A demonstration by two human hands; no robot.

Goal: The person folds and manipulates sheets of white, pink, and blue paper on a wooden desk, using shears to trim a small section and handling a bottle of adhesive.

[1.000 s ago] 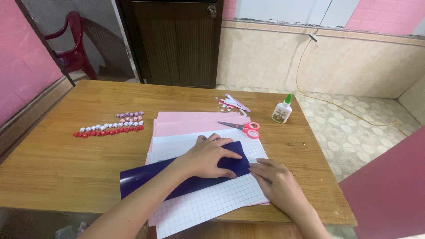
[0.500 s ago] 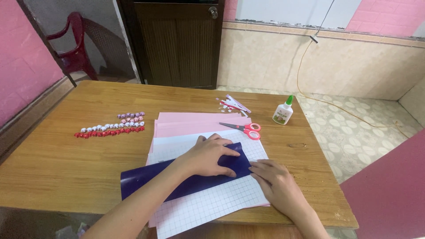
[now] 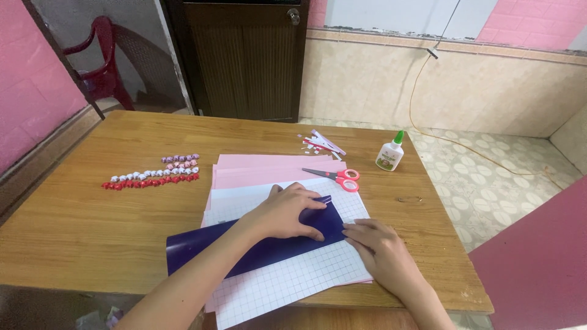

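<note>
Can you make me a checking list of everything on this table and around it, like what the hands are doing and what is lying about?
Surface: brown wooden table, wood grain showing.
Job's things: dark blue paper strip lying on a white gridded sheet, stacked pink paper sheets beneath.
Clutter: red-handled scissors, white glue bottle with green cap, rows of small red, white and pink folded paper pieces, pile of paper scraps.
Grippers: left hand flat on the strip's right end; right hand flat on the gridded sheet, fingertips at the strip's corner.
Cables: thin cord down the wall to the tiled floor.
Surroundings: dark wooden door, red plastic chair, pink brick walls.
</note>
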